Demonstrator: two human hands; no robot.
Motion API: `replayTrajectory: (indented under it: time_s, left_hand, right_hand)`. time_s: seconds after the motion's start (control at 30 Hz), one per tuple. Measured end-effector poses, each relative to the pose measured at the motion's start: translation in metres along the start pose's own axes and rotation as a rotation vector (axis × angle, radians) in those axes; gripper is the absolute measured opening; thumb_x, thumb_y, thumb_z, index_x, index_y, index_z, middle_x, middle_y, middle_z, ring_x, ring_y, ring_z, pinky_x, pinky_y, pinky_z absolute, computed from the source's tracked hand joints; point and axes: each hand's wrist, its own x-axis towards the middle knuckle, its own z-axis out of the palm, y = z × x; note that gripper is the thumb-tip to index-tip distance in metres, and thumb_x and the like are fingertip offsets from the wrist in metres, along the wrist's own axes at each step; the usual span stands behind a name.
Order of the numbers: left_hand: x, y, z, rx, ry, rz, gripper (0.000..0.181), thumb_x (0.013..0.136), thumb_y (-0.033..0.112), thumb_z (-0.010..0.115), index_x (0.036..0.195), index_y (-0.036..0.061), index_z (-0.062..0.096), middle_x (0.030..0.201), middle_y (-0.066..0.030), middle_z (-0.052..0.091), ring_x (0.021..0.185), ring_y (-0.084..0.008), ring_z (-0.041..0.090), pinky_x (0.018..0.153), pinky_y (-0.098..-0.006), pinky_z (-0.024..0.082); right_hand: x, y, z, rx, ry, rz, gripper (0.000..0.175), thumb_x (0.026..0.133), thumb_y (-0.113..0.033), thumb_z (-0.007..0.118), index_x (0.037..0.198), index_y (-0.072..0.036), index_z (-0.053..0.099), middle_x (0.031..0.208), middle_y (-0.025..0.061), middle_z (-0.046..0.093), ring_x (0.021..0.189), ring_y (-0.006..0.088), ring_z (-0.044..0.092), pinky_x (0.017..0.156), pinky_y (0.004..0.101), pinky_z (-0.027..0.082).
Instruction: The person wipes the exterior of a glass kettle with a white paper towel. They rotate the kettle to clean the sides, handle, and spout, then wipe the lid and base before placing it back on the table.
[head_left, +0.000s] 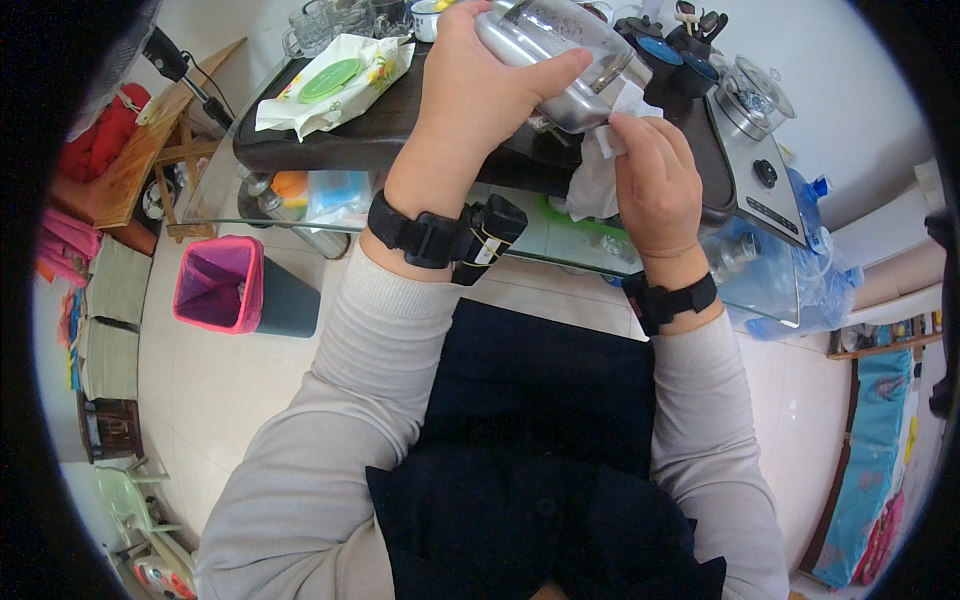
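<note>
My left hand (480, 90) grips a clear glass pot (577, 45) by its wide silver-coloured handle (574, 109); the pot is tilted above the dark tea tray, with droplets or marks on the glass. In my right hand (658, 180) a white wipe (592, 184) is pinched, one part pressed against the pot's lower edge and the rest hanging down. To the left of the pot lies a pack of wet wipes (360, 82) with a green lid. The pot's top runs out of the picture.
The dark tray (330, 154) rests on a glass-topped table. Glass mugs (311, 30) stand at its back left. Dark blue-lined cups (694, 75) and a glass kettle (750, 97) on a silver heating base (757, 187) are on the right. A bin (289, 292) with a pink liner stands on the floor.
</note>
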Motion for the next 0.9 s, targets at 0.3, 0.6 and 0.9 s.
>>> replayTrajectory:
  time_s: [0.3,0.6,0.9]
  left_hand:
    - [-0.002,-0.003,0.005,-0.011,0.045,0.093,0.078,0.073,0.028,0.092,0.129,-0.0089,0.051,0.113,-0.0216,0.066,0.103,-0.0273,0.067,0.088,-0.037,0.055]
    - [0.003,-0.009,0.0,-0.024,0.061,0.046,0.074,0.074,0.028,0.091,0.126,-0.0081,0.053,0.112,-0.0203,0.066,0.1,-0.0263,0.066,0.087,-0.0371,0.055]
    - [-0.001,-0.003,0.004,-0.088,0.061,0.012,0.074,0.075,0.026,0.091,0.128,-0.0081,0.052,0.111,-0.0201,0.066,0.1,-0.0253,0.067,0.085,-0.0358,0.056]
  right_hand:
    - [-0.01,-0.011,0.013,0.067,-0.212,-0.15,0.025,0.084,-0.008,0.065,0.109,-0.007,0.067,0.111,0.008,0.07,0.109,0.0272,0.066,0.089,0.0378,0.054]
    - [-0.013,-0.001,0.011,0.699,0.38,0.919,0.018,0.096,0.0,0.063,0.114,-0.004,0.062,0.107,0.0087,0.069,0.093,0.0192,0.069,0.079,0.0311,0.058]
    - [-0.01,0.004,0.022,1.18,0.541,1.156,0.017,0.097,0.005,0.052,0.111,-0.002,0.058,0.103,0.0089,0.067,0.093,0.0181,0.066,0.079,0.0309,0.056]
